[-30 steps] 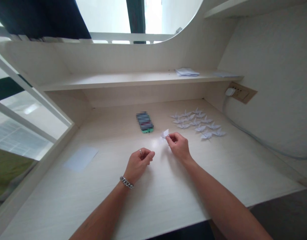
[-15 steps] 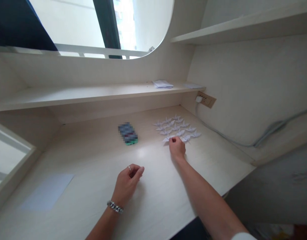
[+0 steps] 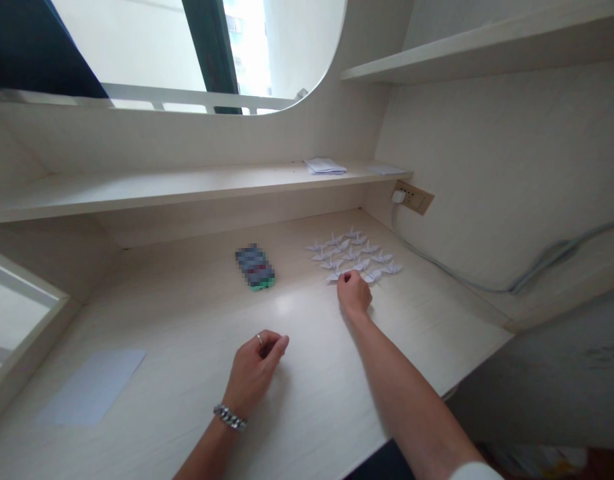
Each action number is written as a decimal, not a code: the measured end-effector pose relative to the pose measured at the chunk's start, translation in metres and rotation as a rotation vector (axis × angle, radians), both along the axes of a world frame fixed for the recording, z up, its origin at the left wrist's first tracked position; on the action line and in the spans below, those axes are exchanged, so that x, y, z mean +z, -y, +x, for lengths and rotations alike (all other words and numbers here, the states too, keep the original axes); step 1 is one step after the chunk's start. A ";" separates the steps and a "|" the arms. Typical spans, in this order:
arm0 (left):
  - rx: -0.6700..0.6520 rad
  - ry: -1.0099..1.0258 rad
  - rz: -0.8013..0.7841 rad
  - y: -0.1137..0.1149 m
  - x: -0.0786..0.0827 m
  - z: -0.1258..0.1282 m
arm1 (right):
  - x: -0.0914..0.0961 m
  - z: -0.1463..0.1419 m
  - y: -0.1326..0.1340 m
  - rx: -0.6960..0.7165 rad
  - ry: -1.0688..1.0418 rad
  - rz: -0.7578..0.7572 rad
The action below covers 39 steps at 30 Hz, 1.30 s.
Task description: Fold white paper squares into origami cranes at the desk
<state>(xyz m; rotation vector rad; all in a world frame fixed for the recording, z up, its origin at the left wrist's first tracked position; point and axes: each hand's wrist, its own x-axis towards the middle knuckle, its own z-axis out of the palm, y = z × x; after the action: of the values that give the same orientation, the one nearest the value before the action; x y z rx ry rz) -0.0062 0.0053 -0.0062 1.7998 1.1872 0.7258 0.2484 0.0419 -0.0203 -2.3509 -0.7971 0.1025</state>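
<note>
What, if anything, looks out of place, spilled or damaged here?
Nothing looks spilled or visibly damaged: the paper cranes sit grouped by the right hand and the paper sheet lies flat. One oddity: blocky pixels cover the dark-and-green object, hiding its details.

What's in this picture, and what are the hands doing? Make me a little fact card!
Right hand: fingers at a white paper bird; grip hidden
Left hand: curled, nothing seen in it
Other birds: white, grouped beyond the right hand
Sheet: flat, at left
Blurred thing: dark, green edge, left of the birds
Shelf: holds folded paper
Plug: in the socket
</note>
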 end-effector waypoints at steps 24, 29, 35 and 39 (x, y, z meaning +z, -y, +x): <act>0.344 -0.437 0.123 -0.026 0.015 -0.079 | -0.006 -0.048 0.061 0.684 0.110 -0.105; 0.774 -0.586 0.077 -0.028 0.018 -0.174 | -0.007 -0.044 0.059 0.749 0.040 -0.131; 0.981 -0.553 -0.045 -0.045 0.030 -0.231 | -0.009 -0.043 0.058 0.799 0.002 -0.096; 1.004 -0.387 -0.089 -0.048 0.031 -0.227 | -0.008 -0.039 0.057 0.822 -0.019 -0.092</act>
<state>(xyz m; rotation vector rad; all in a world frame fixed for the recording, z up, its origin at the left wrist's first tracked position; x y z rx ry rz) -0.2330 0.0531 0.0245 1.2109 2.3911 0.8450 0.2092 -0.0153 -0.0279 -1.9484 -1.7247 0.5104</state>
